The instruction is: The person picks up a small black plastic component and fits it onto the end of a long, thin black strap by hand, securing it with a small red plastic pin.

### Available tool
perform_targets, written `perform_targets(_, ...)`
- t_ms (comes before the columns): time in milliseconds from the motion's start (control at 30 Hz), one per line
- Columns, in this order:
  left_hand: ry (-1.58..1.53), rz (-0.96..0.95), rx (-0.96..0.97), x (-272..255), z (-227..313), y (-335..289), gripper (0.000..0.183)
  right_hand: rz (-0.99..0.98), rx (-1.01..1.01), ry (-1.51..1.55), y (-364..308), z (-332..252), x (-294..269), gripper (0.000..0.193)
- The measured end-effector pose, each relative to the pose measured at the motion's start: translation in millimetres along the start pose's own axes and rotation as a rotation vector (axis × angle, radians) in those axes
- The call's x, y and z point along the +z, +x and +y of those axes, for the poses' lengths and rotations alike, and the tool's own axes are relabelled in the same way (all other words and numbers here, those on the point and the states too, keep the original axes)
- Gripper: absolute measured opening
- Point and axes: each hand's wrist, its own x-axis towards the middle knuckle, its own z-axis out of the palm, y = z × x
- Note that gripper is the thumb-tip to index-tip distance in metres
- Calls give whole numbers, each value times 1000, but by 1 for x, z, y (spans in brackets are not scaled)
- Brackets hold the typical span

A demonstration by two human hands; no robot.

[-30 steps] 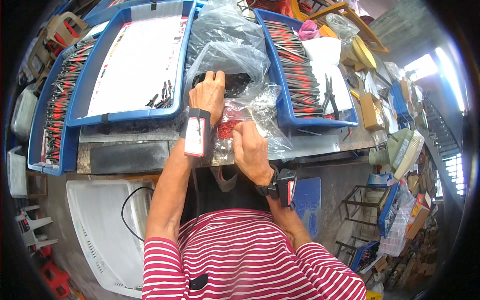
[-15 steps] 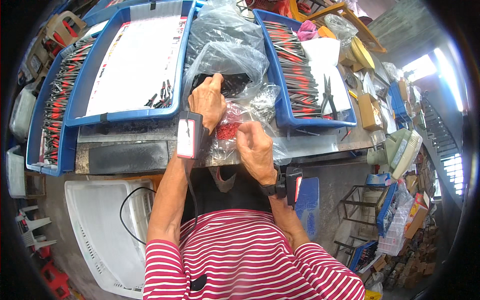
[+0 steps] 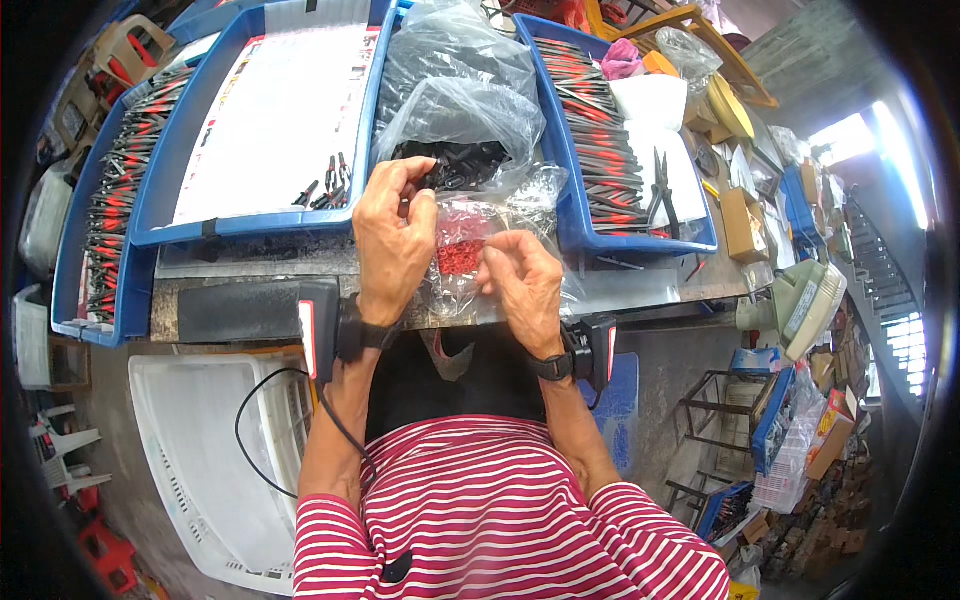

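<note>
Both hands' fingers pinch shut on the clear bag of red parts [image 3: 462,250] at frame centre: left hand [image 3: 392,240], right hand [image 3: 525,285].

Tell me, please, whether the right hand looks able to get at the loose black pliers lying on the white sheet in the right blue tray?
Probably yes: the pliers lie uncovered just beyond the right hand, nothing between them but the tray's low rim.

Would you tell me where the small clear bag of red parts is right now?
In the head view, the small clear bag of red parts sits mid-frame between the left hand and right hand, just below the bag of black parts.
</note>
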Motion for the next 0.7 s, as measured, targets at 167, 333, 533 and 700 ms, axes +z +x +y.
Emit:
perform_targets(167, -193, -78, -93, -16, 18, -17, 19, 8, 8, -10, 0, -4, 1, 9)
perform_targets(333, -187, -273, -201, -22, 28, -46, 20, -16, 55, 150, 2, -7, -2, 12)
perform_targets(533, -36, -362, -53, -16, 26, -64, 23, -54, 104, 316, 2, -7, -2, 12)
perform_targets(700, -41, -322, -11, -15, 18, -68, 23, -104, 221, 474, 1, -9, -8, 11)
